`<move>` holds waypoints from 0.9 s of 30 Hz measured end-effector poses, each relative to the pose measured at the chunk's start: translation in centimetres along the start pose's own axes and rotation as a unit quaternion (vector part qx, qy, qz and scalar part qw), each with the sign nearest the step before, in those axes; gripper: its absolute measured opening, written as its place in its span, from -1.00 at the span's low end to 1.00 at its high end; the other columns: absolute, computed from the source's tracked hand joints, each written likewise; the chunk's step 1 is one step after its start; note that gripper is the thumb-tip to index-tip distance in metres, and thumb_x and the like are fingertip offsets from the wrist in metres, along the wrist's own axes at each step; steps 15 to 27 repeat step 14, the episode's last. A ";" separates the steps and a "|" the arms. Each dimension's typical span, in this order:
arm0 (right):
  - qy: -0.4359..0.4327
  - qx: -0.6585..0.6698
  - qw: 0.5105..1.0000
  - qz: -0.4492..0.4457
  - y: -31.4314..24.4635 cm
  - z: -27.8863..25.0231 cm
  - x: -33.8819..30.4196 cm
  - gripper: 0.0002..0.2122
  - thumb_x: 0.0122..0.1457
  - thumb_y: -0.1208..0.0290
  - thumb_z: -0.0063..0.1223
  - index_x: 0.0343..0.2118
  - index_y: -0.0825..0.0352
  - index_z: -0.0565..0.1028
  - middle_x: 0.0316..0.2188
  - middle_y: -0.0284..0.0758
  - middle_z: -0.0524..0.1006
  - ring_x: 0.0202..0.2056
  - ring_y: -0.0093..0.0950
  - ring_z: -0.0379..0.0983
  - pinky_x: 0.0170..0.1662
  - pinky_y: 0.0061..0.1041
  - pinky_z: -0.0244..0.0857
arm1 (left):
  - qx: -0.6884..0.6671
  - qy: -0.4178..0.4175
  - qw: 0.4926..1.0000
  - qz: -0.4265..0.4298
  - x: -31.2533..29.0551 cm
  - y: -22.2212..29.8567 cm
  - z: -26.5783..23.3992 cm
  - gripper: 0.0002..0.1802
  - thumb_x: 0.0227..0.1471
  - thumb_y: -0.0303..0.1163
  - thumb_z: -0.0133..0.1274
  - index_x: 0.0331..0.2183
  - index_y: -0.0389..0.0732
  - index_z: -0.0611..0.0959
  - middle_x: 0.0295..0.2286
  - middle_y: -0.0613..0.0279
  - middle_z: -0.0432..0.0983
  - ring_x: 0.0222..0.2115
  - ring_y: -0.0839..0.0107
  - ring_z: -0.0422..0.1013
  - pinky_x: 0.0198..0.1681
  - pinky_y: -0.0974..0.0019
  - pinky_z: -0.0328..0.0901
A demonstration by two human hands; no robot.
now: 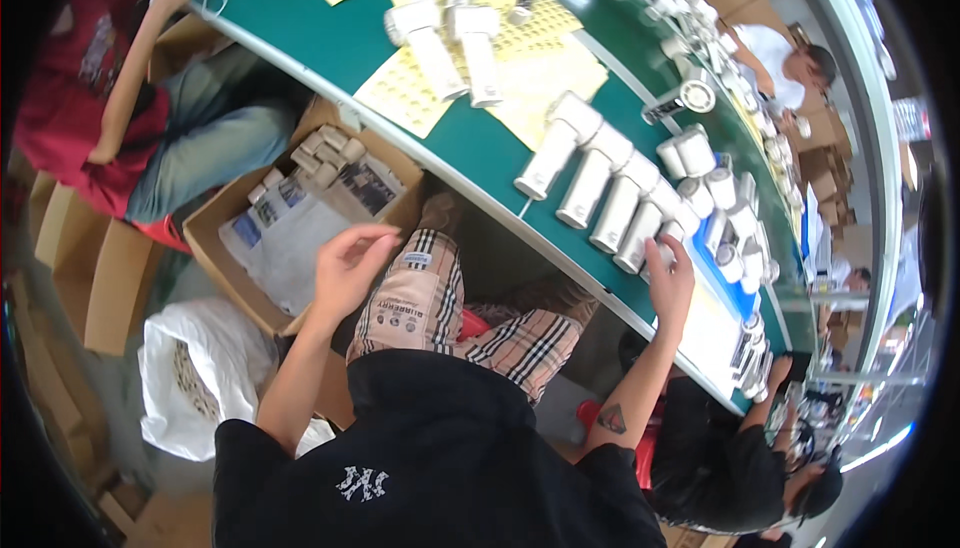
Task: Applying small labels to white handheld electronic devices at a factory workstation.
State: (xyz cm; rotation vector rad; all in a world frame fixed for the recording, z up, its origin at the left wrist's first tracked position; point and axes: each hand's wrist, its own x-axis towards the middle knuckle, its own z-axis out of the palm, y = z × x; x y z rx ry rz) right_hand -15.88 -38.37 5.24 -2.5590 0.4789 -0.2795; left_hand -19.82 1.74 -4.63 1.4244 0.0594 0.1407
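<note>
My left hand [345, 270] is raised over my lap, beside an open carton. Its thumb and fingertips are pressed together, and whatever they may hold is too small to make out. At the table's near edge, my right hand [672, 278] has its fingers around a white cylindrical device [656, 254], the nearest of a slanting row. The other devices in this row, such as a white tube with a wider head [548, 160], lie side by side. Farther left, more white devices [432, 58] lie on yellow sheets [405, 93] with rows of small round marks.
The green table [310, 43] runs diagonally. A blue tray [730, 283] and clustered white parts [725, 193] lie right. An open carton [245, 273] holds wrapped pieces; a white sack [195, 373] stands below it. Co-workers sit at left [95, 108], far right [775, 68] and near right [720, 458].
</note>
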 end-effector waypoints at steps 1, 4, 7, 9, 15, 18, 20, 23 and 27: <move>0.013 -0.014 1.000 0.000 -0.1 0.1 0.0 -0.55 0.03 0.10 0.15 -0.11 0.35 0.49 -0.07 0.05 0.41 0.03 -0.10 0.30 0.08 -0.30 0.15 | -0.014 -0.042 0.999 0.028 1.6 1.7 1.7 -0.85 0.05 -0.54 0.07 -0.27 -0.30 0.63 -0.38 0.26 0.56 -0.39 0.59 0.45 -0.30 0.54 0.32; 0.018 -0.012 1.000 0.010 0.5 0.3 0.4 -0.45 -0.03 -0.04 0.15 -0.09 0.33 0.48 0.00 0.09 0.36 0.09 -0.01 0.22 0.13 -0.23 0.10 | 0.054 -0.128 0.983 0.119 5.4 5.4 6.9 -0.81 -0.03 -0.49 0.15 -0.28 -0.27 0.62 -0.34 0.26 0.54 -0.43 0.55 0.42 -0.32 0.53 0.30; 0.028 -0.081 0.995 0.044 -0.5 1.5 0.2 -0.33 -0.09 -0.17 0.14 -0.02 0.28 0.44 0.09 0.20 0.20 0.12 0.10 0.12 0.15 -0.15 0.07 | 0.165 -0.163 0.950 0.211 8.3 5.4 11.2 -0.60 -0.14 -0.36 0.22 -0.18 -0.19 0.56 -0.18 0.07 0.45 -0.11 0.15 0.33 -0.01 0.23 0.22; 0.039 -0.084 0.995 0.041 -1.5 1.9 -0.5 -0.34 -0.09 -0.16 0.14 -0.02 0.28 0.44 0.10 0.21 0.18 0.12 0.10 0.12 0.15 -0.15 0.07 | 0.200 -0.153 0.938 0.237 9.0 3.2 13.1 -0.56 -0.17 -0.35 0.23 -0.17 -0.17 0.55 -0.12 0.02 0.41 -0.07 0.09 0.29 0.02 0.19 0.19; 0.004 0.092 0.994 -0.062 3.6 3.3 1.7 -0.45 0.01 0.01 0.14 0.03 0.23 0.42 0.17 0.10 0.15 0.15 0.06 0.10 0.19 -0.15 0.01 | 0.206 -0.146 0.937 0.242 8.8 1.9 12.9 -0.44 -0.19 -0.30 0.26 -0.07 -0.10 0.50 0.05 -0.04 0.23 0.09 0.01 0.15 0.14 0.11 0.08; 0.004 0.092 0.994 -0.062 3.6 3.3 1.7 -0.45 0.01 0.01 0.14 0.03 0.23 0.42 0.17 0.10 0.15 0.15 0.06 0.10 0.19 -0.15 0.01 | 0.206 -0.146 0.937 0.242 8.8 1.9 12.9 -0.44 -0.19 -0.30 0.26 -0.07 -0.10 0.50 0.05 -0.04 0.23 0.09 0.01 0.15 0.14 0.11 0.08; 0.004 0.092 0.994 -0.062 3.6 3.3 1.7 -0.45 0.01 0.01 0.14 0.03 0.23 0.42 0.17 0.10 0.15 0.15 0.06 0.10 0.19 -0.15 0.01 | 0.206 -0.146 0.937 0.242 8.8 1.9 12.9 -0.44 -0.19 -0.30 0.26 -0.07 -0.10 0.50 0.05 -0.04 0.23 0.09 0.01 0.15 0.14 0.11 0.08; 0.004 0.092 0.994 -0.062 3.6 3.3 1.7 -0.45 0.01 0.01 0.14 0.03 0.23 0.42 0.17 0.10 0.15 0.15 0.06 0.10 0.19 -0.15 0.01 | 0.206 -0.146 0.937 0.242 8.8 1.9 12.9 -0.44 -0.19 -0.30 0.26 -0.07 -0.10 0.50 0.05 -0.04 0.23 0.09 0.01 0.15 0.14 0.11 0.08; 0.004 0.092 0.994 -0.062 3.6 3.3 1.7 -0.45 0.01 0.01 0.14 0.03 0.23 0.42 0.17 0.10 0.15 0.15 0.06 0.10 0.19 -0.15 0.01 | 0.206 -0.146 0.937 0.242 8.8 1.9 12.9 -0.44 -0.19 -0.30 0.26 -0.07 -0.10 0.50 0.05 -0.04 0.23 0.09 0.01 0.15 0.14 0.11 0.08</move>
